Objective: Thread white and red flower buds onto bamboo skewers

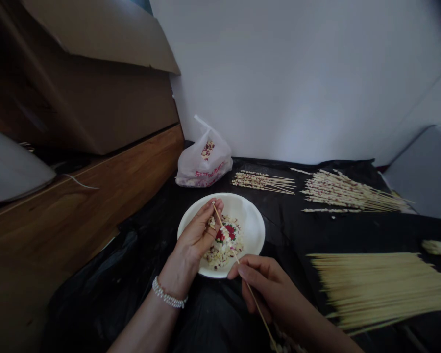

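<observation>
My right hand [268,287] is closed on a thin bamboo skewer [232,247] that slants up and left over a white plate [252,218]. Small pale pieces sit threaded on the skewer near its tip. My left hand [200,233] is pinched at the skewer's upper end, fingers pressed on a small pale piece there, above the heap of small white and pale food bits [224,242] on the plate. A beaded bracelet [168,295] circles my left wrist.
A black plastic sheet [316,230] covers the surface. Bare skewers [382,287] lie in a pile at right. Filled skewers lie in two groups at the back [264,181] [349,193]. A white plastic bag [205,162] stands by the wall. A wooden ledge [77,215] and cardboard box [95,88] stand left.
</observation>
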`<move>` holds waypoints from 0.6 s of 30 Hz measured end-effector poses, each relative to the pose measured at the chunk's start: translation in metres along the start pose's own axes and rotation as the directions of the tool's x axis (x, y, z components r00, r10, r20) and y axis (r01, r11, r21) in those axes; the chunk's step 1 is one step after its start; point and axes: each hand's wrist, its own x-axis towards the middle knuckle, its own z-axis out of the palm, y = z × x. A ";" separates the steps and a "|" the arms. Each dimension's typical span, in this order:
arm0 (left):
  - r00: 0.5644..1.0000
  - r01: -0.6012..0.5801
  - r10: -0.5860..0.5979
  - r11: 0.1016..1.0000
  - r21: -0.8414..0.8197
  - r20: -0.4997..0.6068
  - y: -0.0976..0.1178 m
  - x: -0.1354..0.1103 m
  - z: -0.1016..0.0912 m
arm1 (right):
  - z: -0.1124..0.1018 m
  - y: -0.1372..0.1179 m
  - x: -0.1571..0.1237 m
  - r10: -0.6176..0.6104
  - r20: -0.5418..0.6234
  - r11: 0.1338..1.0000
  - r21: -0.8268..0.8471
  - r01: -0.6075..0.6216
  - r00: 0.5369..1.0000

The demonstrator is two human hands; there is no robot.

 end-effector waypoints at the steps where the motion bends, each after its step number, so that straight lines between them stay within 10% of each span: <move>1: 0.997 0.008 -0.011 0.999 -0.034 -0.071 -0.001 0.005 0.002 | 0.000 0.000 0.000 -0.002 0.001 1.000 0.005 0.002 1.000; 18: 0.990 0.026 -0.045 0.989 -0.145 -0.131 -0.002 0.013 0.010 | 0.004 -0.001 -0.004 -0.006 0.008 0.998 0.067 0.006 1.000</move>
